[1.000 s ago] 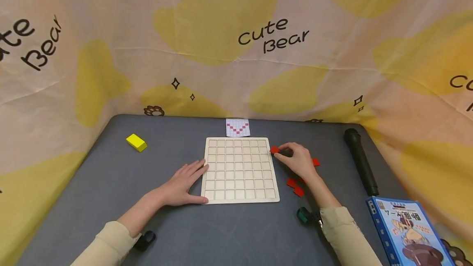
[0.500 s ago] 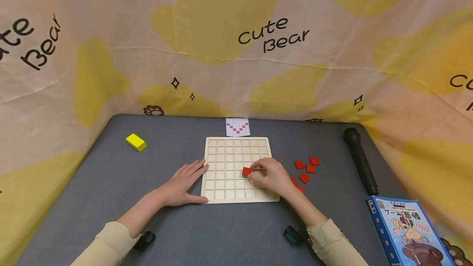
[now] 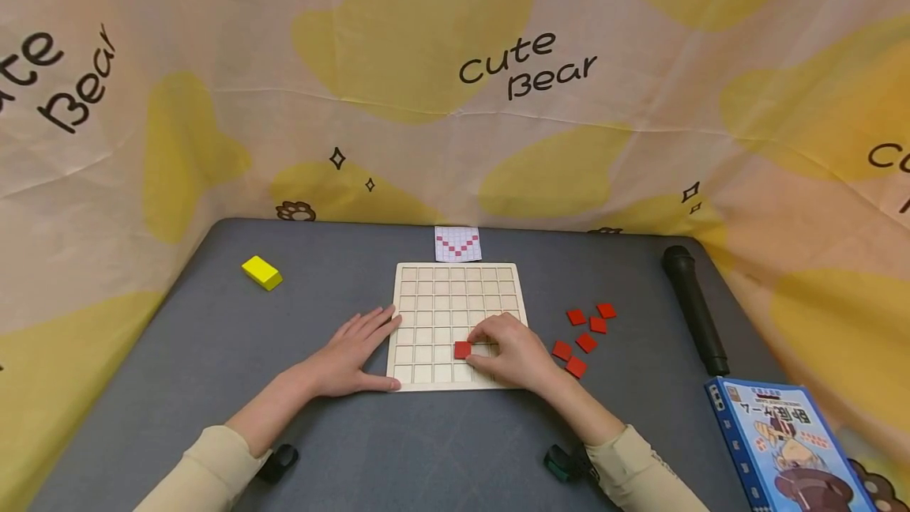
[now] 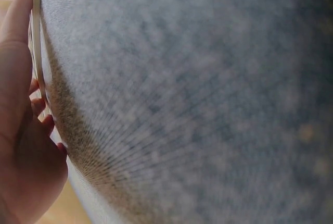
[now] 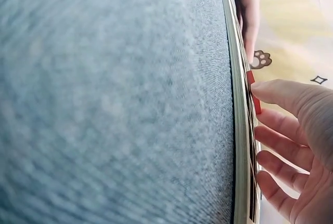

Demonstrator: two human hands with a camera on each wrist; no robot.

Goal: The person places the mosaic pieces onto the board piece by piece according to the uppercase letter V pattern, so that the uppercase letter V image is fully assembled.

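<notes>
A pale wooden grid board (image 3: 423, 288) lies on the grey table. My left hand (image 3: 346, 355) rests at its left edge, fingers straight and spread, thumb at the near corner. With thumb and index finger my right hand (image 3: 513, 352) pinches a red square tile (image 3: 462, 350) at a cell in the second row from the near edge, around the middle. In the right wrist view the tile (image 5: 254, 92) sits right at the board's surface, thumb on its edge. Several loose red tiles (image 3: 586, 342) lie to the right of the board.
A small card with a pink V pattern (image 3: 458, 245) lies behind the board. A yellow block (image 3: 262, 272) stands at the back left. On the right are a black microphone (image 3: 694, 311) and a blue box (image 3: 789, 445). A printed cloth (image 3: 398, 62) hangs behind the table.
My right hand has carried the red tile from beside the board's right edge leftward and nearer, down to a cell in the board. The left hand has stayed in place.
</notes>
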